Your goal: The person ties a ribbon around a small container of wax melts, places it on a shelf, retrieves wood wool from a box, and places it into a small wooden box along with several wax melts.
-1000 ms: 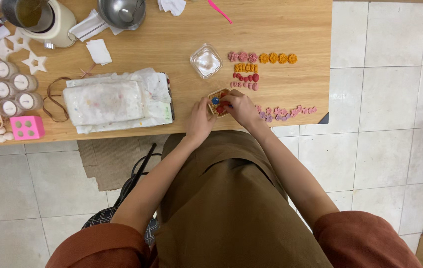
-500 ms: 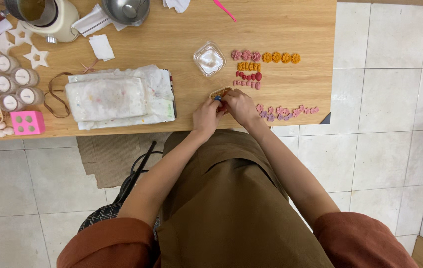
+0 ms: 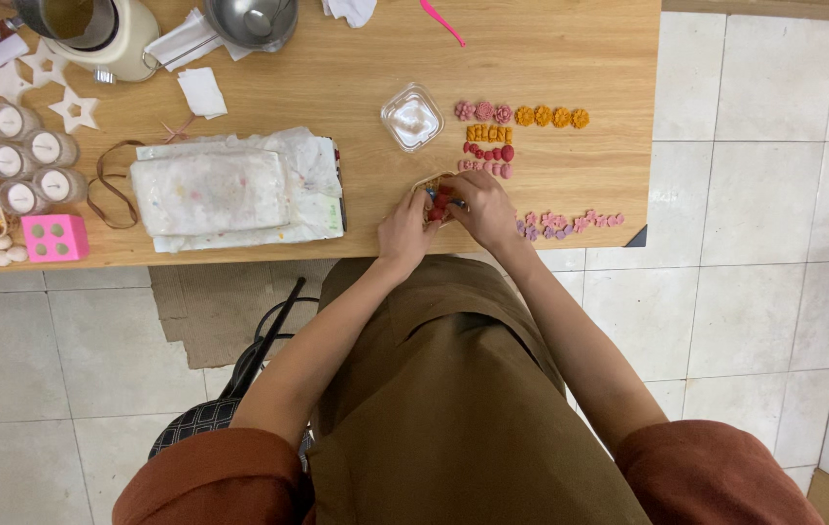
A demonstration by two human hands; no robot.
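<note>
My left hand (image 3: pixel 403 231) and my right hand (image 3: pixel 481 206) meet at the near edge of a wooden table (image 3: pixel 366 194). Together they hold a small clear container of coloured pieces (image 3: pixel 437 199), red and blue showing between the fingers. Beyond my right hand lie rows of small moulded shapes: pink and orange flowers (image 3: pixel 521 115), orange blocks, dark red pieces (image 3: pixel 488 153), and purple-pink flowers (image 3: pixel 565 223) near the edge. A clear square dish (image 3: pixel 412 118) with white contents stands just past my hands.
A stained white cloth pad (image 3: pixel 225 190) lies left of my hands. Further left are small glass candle jars (image 3: pixel 25 160), a pink cube (image 3: pixel 54 238), white stars (image 3: pixel 75 109), a metal bowl (image 3: pixel 251 19) and a cream pot (image 3: pixel 93 27). White floor tiles are to the right.
Both hands stay closed on the small container at the table edge, with only slight finger movement. The camera view has shifted a little.
</note>
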